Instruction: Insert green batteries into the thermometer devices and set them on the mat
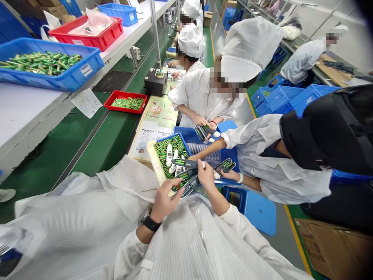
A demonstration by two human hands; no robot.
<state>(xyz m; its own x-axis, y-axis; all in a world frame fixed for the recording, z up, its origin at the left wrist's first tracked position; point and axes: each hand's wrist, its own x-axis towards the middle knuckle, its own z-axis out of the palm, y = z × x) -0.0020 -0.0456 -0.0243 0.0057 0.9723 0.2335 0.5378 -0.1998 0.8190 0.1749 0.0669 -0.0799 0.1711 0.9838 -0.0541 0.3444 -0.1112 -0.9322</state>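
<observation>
My right hand (206, 177) is closed round several dark grey handheld devices, fanned out with their backs up. Green batteries show in the open compartment of the top handheld device (184, 163). My left hand (166, 198), a black watch on its wrist, has thumb and fingers bent together at the near ends of the lower devices; what lies between its fingertips is hidden. Just beyond my hands, a blue bin (183, 137) holds loose green batteries (163, 149). White handheld devices (169, 154) with small displays lie on those batteries, partly covered by the held ones.
At right, a co-worker's hand (230, 175) holds battery-filled devices over a larger blue crate (237, 155). Another co-worker (201, 91) handles similar devices opposite. A red tray (109, 102) of batteries sits further left. A blue stool (260, 212) stands at right.
</observation>
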